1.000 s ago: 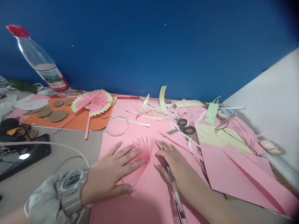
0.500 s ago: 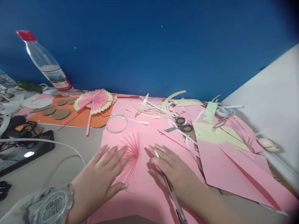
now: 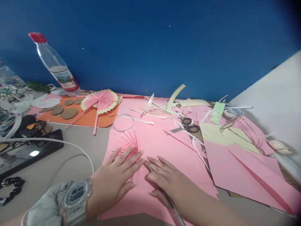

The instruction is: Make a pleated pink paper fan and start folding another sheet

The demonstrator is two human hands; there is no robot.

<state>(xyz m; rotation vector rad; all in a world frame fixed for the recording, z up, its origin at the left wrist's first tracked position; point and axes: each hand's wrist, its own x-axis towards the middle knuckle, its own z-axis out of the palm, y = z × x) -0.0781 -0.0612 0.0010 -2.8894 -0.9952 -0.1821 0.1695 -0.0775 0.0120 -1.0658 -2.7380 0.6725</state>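
My left hand (image 3: 117,175) lies flat with fingers spread over a pink pleated paper fan (image 3: 127,138), covering its lower part. The fan rests on a large pink sheet (image 3: 152,141). Close beside it, my right hand (image 3: 170,180) holds a slim pen (image 3: 172,207) under the palm, with the tip showing past the thumb. The right fingers stretch forward over the pink paper, and their tips almost meet those of the left hand.
A finished pink fan with yellow edging (image 3: 105,101), cardboard discs (image 3: 68,113) and a water bottle (image 3: 57,67) stand back left. Black-handled scissors (image 3: 192,128) lie among paper strips. Folded pink paper (image 3: 237,175) lies right; a phone (image 3: 47,147) and white cable (image 3: 77,146) left.
My hands have come closer together, the left sliding right across the fan and covering more of it. My right fingertips have drawn a little nearer to me. The view has shifted slightly left.
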